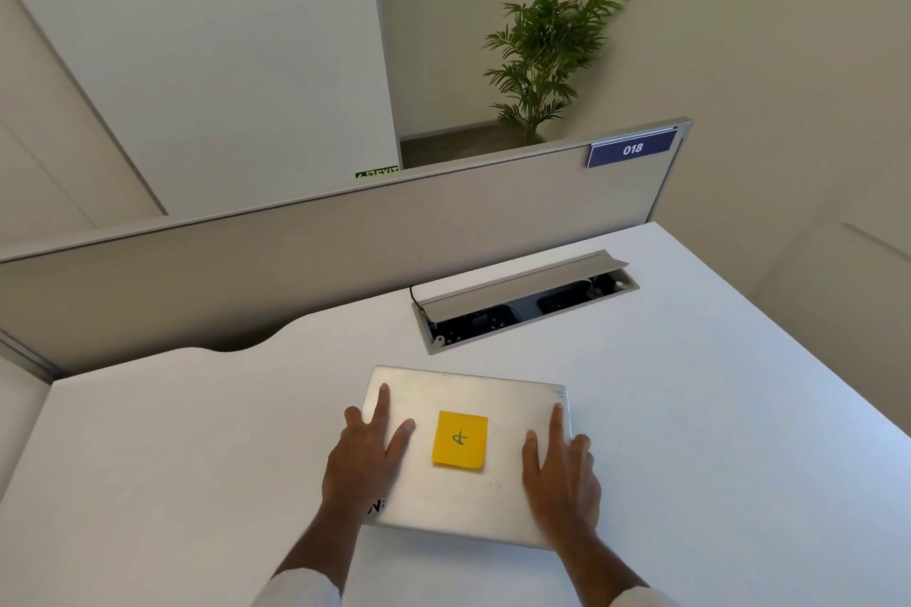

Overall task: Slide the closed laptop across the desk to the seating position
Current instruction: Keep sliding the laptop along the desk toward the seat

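A closed silver laptop (463, 493) lies flat on the white desk (197, 458), near the front middle. A yellow sticky note (460, 440) with a handwritten mark sits on the middle of its lid. My left hand (367, 453) rests palm down on the lid's left side, fingers spread, some over the left edge. My right hand (559, 468) presses flat on the lid's right side, fingers spread, the outer ones over the right edge. Neither hand curls around the laptop.
Behind the laptop an open cable hatch (527, 301) with a raised grey flap is set into the desk. A grey partition (345, 256) with a blue "018" label (632, 148) bounds the far edge. A potted plant (542, 49) stands beyond it.
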`<action>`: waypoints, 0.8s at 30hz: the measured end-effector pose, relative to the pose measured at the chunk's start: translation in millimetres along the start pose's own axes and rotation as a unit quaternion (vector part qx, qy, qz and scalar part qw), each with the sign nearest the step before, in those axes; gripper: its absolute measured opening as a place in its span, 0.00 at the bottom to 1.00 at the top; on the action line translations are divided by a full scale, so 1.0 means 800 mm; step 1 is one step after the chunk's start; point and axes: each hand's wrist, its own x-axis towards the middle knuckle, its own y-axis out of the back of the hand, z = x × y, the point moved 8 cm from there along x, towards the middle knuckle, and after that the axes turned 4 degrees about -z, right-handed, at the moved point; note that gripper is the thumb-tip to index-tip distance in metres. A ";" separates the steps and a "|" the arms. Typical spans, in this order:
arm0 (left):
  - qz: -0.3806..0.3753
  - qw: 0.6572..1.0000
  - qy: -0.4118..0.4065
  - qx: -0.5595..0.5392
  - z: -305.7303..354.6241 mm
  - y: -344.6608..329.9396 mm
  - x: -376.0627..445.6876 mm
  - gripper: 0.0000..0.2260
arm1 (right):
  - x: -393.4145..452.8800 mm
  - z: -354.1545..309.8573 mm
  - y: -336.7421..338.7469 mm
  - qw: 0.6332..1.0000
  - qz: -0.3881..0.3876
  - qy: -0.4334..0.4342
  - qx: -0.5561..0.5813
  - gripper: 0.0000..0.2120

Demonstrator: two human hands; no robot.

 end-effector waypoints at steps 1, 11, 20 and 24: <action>-0.004 1.000 0.001 0.002 -0.003 -0.003 0.000 0.34 | 0.000 0.000 -0.002 1.000 -0.003 0.000 0.000 0.31; -0.031 0.999 0.004 0.014 -0.022 -0.035 -0.005 0.34 | -0.008 0.013 -0.033 0.999 -0.033 0.001 -0.020 0.32; -0.036 0.999 0.009 0.019 -0.029 -0.045 -0.005 0.34 | -0.010 0.016 -0.045 0.999 -0.043 0.002 -0.027 0.32; -0.036 0.999 0.006 0.038 -0.026 -0.046 -0.004 0.34 | -0.009 0.018 -0.045 0.998 -0.040 0.008 -0.042 0.31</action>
